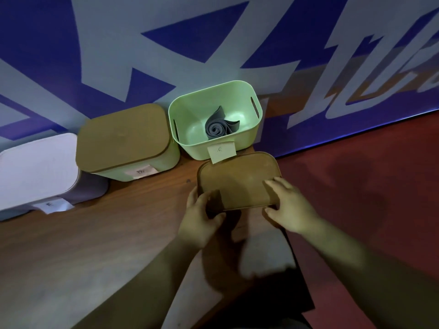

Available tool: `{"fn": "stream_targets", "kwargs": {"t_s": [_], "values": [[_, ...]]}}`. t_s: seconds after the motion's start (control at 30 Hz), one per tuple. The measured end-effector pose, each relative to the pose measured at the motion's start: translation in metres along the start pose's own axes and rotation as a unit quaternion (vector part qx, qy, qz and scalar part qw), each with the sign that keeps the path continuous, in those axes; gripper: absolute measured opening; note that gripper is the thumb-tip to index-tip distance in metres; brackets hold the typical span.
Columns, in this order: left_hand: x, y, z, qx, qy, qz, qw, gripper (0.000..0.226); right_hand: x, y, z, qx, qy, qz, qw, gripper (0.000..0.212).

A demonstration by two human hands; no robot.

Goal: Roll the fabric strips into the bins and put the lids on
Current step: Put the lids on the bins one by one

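Observation:
An open green bin (215,148) stands by the wall with a rolled grey fabric strip (219,127) inside. A paper label (221,151) hangs from its front. Just in front of the bin, both hands hold a brown lid (237,181) above the table. My left hand (202,217) grips its near left corner. My right hand (288,207) grips its near right edge, fingers on top and thumb below.
A second green bin (147,166) with a brown lid (122,136) on it stands to the left. A white lidded bin (35,172) is at the far left. All sit on a wooden table (95,233) against a blue and white wall. Red floor (368,186) lies right.

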State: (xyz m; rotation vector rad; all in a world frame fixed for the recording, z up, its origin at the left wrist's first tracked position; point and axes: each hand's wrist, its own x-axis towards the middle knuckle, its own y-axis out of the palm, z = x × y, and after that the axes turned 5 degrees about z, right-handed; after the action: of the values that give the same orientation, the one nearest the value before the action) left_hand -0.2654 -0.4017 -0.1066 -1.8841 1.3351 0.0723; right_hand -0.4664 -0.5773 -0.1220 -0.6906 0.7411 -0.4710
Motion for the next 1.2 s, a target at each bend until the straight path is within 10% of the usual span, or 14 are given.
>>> {"fn": "stream_targets", "kwargs": {"t_s": [0.43,0.93,1.2], "values": [[-0.036,-0.067,-0.016,-0.001,0.035,-0.247,0.968,0.014,-0.022,-0.061,0.054,0.204,-0.075,-0.123,0.968,0.047],[-0.013,-0.137,-0.064,-0.36,0.025,-0.203,0.91,0.004,-0.024,-0.078,0.133,0.45,-0.02,-0.262,0.854,0.032],[0.024,-0.154,-0.102,-0.113,0.094,-0.145,0.979,0.082,0.045,-0.121,0.139,0.455,-0.006,-0.295,0.84,0.038]]}}
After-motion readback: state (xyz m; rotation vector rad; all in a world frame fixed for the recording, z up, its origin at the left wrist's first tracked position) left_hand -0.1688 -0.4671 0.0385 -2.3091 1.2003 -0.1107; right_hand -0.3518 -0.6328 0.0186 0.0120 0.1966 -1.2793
